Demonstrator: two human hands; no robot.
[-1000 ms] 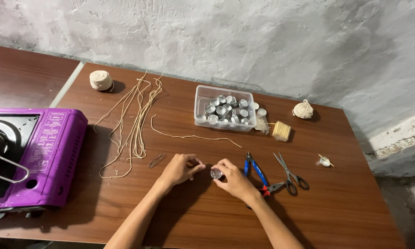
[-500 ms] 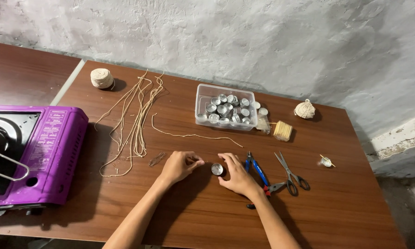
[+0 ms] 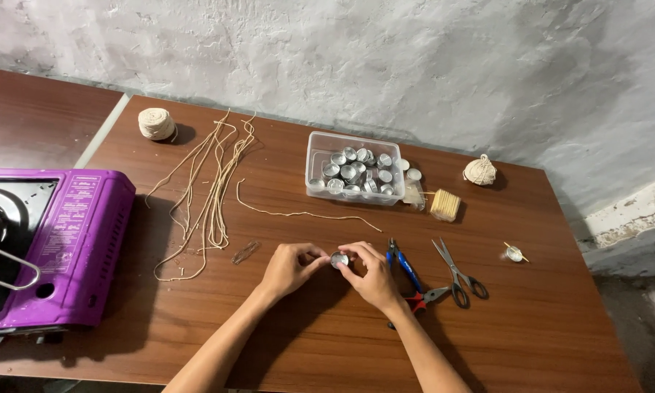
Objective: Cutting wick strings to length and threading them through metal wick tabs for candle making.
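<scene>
Near the front of the desk (image 3: 487, 327), the right hand (image 3: 375, 276) pinches a small metal cup (image 3: 339, 260) with the left hand (image 3: 289, 267) fingertips closed against its rim. Behind them, a clear plastic tub (image 3: 355, 168) holds many similar empty metal cups, beside blue pliers (image 3: 405, 271) and scissors (image 3: 456, 274).

Both hands, left (image 3: 287, 267) & right (image 3: 375, 276), pinching small metal cup (image 3: 340, 260); pliers (image 3: 406, 275), scissors (image 3: 456, 274) just beside
</scene>
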